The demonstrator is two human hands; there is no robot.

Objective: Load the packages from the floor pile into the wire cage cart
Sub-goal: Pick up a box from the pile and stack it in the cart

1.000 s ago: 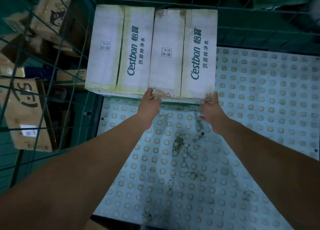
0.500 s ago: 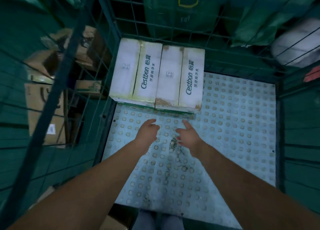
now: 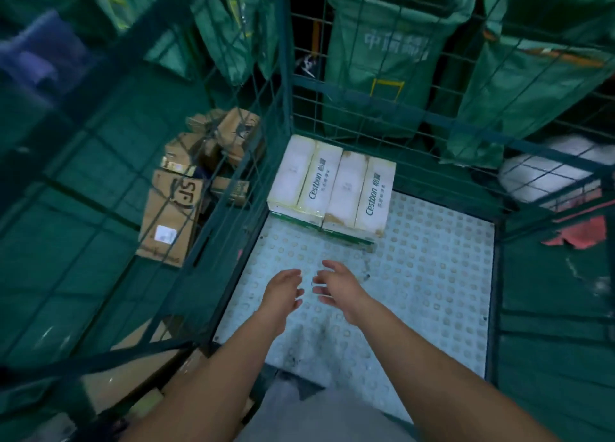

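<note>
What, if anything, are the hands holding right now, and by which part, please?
Nothing is held. The left hand and right hand hang open above the cart floor, apart from the two Cestbon boxes.

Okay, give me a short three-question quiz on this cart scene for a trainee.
1. True or false: the two white boxes sit in the far left corner of the cart floor.
2. What does the left hand hold?
A. a box
B. nothing
C. a bag
3. Fill in: the brown SF box lies ___ the cart, behind its left wire wall.

Key:
1. True.
2. B; the right hand is open too, and neither touches a box.
3. outside.
</note>
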